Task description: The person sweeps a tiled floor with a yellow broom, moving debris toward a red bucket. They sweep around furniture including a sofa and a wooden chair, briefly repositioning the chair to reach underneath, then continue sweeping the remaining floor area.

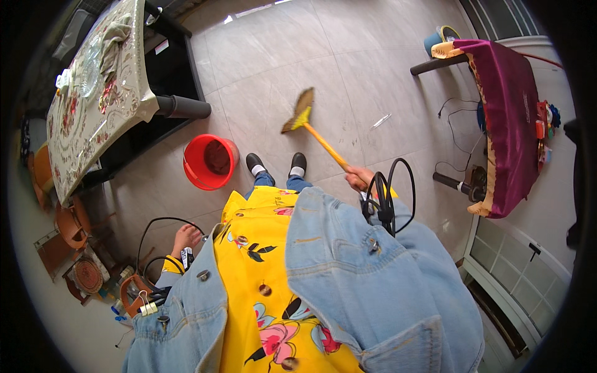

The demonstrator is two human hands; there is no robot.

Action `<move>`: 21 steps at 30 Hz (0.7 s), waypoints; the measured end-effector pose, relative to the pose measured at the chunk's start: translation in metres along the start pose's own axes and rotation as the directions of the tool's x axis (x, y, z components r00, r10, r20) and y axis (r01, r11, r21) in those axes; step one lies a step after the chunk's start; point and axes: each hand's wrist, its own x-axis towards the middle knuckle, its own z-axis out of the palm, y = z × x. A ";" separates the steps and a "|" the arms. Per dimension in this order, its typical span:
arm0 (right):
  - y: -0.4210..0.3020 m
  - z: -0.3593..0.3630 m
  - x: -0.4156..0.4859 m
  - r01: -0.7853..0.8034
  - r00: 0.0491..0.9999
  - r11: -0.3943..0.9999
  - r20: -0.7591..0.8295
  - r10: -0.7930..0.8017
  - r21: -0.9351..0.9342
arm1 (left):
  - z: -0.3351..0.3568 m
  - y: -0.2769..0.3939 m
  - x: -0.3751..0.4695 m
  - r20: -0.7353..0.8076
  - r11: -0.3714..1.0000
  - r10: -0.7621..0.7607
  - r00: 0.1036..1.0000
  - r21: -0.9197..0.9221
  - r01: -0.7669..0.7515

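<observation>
My right hand (359, 178) is closed round the yellow handle of a broom (326, 146), low at my right side. The broom's brown bristle head, with a yellow collar, is on or just above the grey tiled floor (280, 70) ahead of my feet; it looks slightly blurred. My left hand (188, 236) hangs at my left side, fingers loosely bent, with nothing seen in it. A red plastic bucket (210, 161) stands on the floor left of my feet, with a dark reddish-brown thing inside that I cannot make out. A small whitish strip (381, 121) lies on the tiles right of the broom head.
At the left stands a table with a floral tablecloth (126, 100), bearing a glass dish (91, 70) and a cloth (112, 44). A purple-covered table (506, 126) stands at the right, with a cable (450, 126) on the floor beside it. Chairs (72, 224) are at the lower left.
</observation>
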 end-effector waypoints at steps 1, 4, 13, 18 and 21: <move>0.003 -0.013 -0.010 0.062 0.993 0.992 -0.089 -0.071 -0.108 | 0.002 -0.003 0.000 -0.008 1.000 0.001 1.000 -0.009 -0.001; -0.001 -0.021 -0.034 0.073 0.981 0.990 -0.190 -0.049 0.123 | 0.008 -0.012 0.005 0.003 0.999 -0.019 1.000 -0.030 0.019; -0.068 0.083 -0.059 0.093 0.992 0.985 -0.073 -0.104 -0.145 | 0.020 -0.002 0.039 -0.014 0.966 -0.008 1.000 -0.260 0.004; -0.112 0.173 -0.012 0.040 0.993 0.955 0.117 -0.005 -0.295 | 0.011 0.045 0.041 -0.088 0.948 0.114 0.990 -0.288 -0.134; -0.136 0.241 0.028 0.030 0.979 0.919 0.197 0.053 -0.393 | -0.003 0.094 0.042 -0.164 0.936 0.257 0.952 -0.205 -0.287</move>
